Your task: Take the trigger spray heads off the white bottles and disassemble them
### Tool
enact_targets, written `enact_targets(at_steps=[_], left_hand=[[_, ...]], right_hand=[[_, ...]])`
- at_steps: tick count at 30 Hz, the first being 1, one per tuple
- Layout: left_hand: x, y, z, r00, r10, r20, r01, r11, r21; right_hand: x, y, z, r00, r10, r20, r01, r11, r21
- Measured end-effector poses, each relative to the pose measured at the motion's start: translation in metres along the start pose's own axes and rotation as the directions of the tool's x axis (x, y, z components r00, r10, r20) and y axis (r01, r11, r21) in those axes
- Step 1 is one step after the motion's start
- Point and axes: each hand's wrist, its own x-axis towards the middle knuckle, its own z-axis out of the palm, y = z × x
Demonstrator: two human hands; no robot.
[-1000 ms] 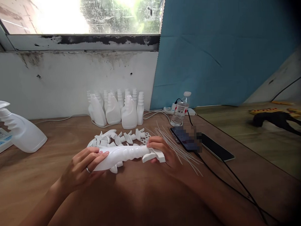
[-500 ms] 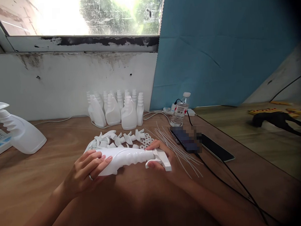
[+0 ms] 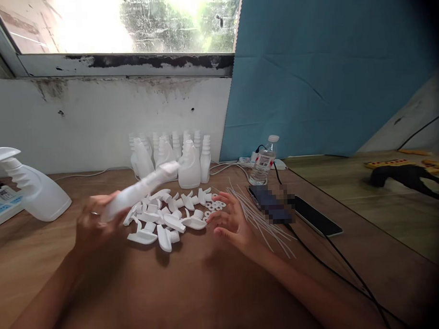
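1. Held up over the left side of a pile of white spray heads (image 3: 174, 222), a white bottle (image 3: 134, 194) sits by its base in the left hand (image 3: 94, 220); from my remote seat I see those fingers clamped around it, blurred.

2. The right hand (image 3: 235, 226) hangs with fingers apart and curved, holding nothing, beside small white rings (image 3: 218, 206) and near a spread of thin tubes (image 3: 270, 232).

3. My chief worry is the bottle's far end: in my view it overlaps the standing bottles (image 3: 189, 170), and a swing too far forward could topple them. I cannot tell how much gap remains.

4. A grip only at the base could let the bottle twist or slip, I judge; a low sweep of the right fingers could scatter the rings.

5. The bottle's long axis runs diagonally, base at lower left, top pointing up and right toward the standing bottles. Blur keeps me from saying what caps that end.
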Motion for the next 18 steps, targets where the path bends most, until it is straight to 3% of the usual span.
enact_targets(at_steps=[2, 4, 7, 9, 13, 18], left_hand=[[-0.004, -0.029, 0.001, 0.961, -0.267, -0.068, 0.272, 0.959, 0.080], [-0.009, -0.058, 0.000, 0.880, -0.456, -0.134, 0.469, 0.879, 0.087], [-0.018, -0.091, -0.002, 0.738, -0.651, -0.177, 0.667, 0.743, 0.050], [-0.023, -0.106, -0.005, 0.667, -0.720, -0.190, 0.737, 0.676, 0.025], [-0.035, -0.125, -0.009, 0.640, -0.730, -0.239, 0.751, 0.661, -0.007], [-0.042, -0.143, -0.010, 0.685, -0.661, -0.305, 0.701, 0.713, 0.029]], right_hand=[[-0.001, 0.011, -0.005, 0.999, 0.041, -0.008, -0.041, 0.999, -0.026], [-0.003, 0.018, -0.008, 0.996, 0.093, -0.011, -0.094, 0.995, -0.041], [-0.006, 0.023, -0.006, 0.986, 0.168, -0.010, -0.169, 0.983, -0.070], [-0.007, 0.023, -0.004, 0.981, 0.193, -0.009, -0.193, 0.976, -0.103], [-0.008, 0.024, -0.001, 0.981, 0.193, -0.013, -0.193, 0.972, -0.137], [-0.009, 0.035, -0.004, 0.982, 0.187, -0.020, -0.188, 0.974, -0.128]])
